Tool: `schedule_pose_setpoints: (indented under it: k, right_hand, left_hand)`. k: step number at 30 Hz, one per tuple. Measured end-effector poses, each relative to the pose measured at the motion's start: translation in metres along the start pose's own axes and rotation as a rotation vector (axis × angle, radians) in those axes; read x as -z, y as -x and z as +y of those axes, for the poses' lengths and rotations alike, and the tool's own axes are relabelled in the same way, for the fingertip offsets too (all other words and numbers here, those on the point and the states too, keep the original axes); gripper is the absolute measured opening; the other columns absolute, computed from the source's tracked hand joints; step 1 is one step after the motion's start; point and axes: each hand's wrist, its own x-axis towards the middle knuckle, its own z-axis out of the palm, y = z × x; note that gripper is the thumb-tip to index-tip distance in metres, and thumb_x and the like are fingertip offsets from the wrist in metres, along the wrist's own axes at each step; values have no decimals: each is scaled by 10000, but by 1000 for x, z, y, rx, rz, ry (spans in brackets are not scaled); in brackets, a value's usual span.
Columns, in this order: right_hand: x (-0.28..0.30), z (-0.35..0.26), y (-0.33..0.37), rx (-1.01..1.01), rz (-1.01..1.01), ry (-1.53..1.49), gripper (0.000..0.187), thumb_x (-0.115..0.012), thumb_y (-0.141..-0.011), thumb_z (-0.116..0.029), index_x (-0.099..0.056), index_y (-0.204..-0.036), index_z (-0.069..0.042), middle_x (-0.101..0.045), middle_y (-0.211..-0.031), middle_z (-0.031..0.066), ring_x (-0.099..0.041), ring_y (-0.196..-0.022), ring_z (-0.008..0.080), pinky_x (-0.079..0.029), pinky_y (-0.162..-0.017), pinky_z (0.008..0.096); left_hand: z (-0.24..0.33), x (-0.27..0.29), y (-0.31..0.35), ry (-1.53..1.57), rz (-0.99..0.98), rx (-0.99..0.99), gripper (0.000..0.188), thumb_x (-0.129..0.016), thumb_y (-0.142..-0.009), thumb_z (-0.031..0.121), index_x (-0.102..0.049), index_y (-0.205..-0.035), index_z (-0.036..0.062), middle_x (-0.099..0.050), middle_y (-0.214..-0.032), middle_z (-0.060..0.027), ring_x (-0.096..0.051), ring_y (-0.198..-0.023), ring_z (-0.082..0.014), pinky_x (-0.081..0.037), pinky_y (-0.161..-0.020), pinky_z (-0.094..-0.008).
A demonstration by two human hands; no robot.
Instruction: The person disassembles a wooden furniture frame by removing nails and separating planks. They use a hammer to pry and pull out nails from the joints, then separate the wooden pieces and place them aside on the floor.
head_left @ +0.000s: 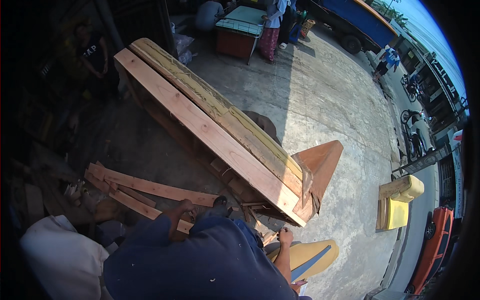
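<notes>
A long wooden furniture frame (200, 125) lies diagonally in front of me, with a pale plank along its near side. Worn yellowish padding (220, 105) runs along its far side, and brown covering (322, 172) hangs loose at its right end. My left hand (186, 206) is closed, low beside loose boards (160, 190) on the ground; whatever it holds is hidden. My right hand (285, 236) is curled closed near the frame's right end, just apart from it; I cannot make out anything in its fingers. My navy shirt covers the lower middle.
A yellow pad with a blue strip (310, 260) lies right of me. Wood scraps (75, 192) and a white sack (62, 255) are at left. A yellow-cushioned wooden seat (397, 207) stands on the concrete. People stand by a table (240, 25) and in the left shadow (97, 60).
</notes>
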Motion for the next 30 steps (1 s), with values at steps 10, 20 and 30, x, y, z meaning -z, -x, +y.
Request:
schedule_pose_setpoints:
  k: [10,20,30]
  right_hand:
    - [-119,-144,23,592,-529,475,430,-597,-861,-306,-689,-1229,-104,-719,-1090,205,-687,-1055,354,-525,-941,409]
    - [-68,-229,0,663,-492,406,417,-586,-929,-277,-651,-1265,-40,-734,-1034,198,-720,-972,313,-553,-851,386]
    - [-92,-367,-9,487,-462,-100,359,-580,-1005,-275,-662,-1225,-3,-721,-903,123,-698,-833,193,-546,-770,326]
  left_hand:
    - [47,48,24,837,237,-63,368,-586,-957,342,-666,-1176,57,-692,-992,-113,-674,-819,-189,-537,-687,-351]
    - [58,93,-2,1371,427,-187,484,-550,-995,427,-587,-1318,68,-664,-1068,-44,-626,-947,-151,-513,-818,-316]
    - [101,241,-36,1615,605,-357,731,-300,-1034,581,-425,-1449,-7,-513,-1410,-219,-485,-1321,-308,-390,-1095,-454]
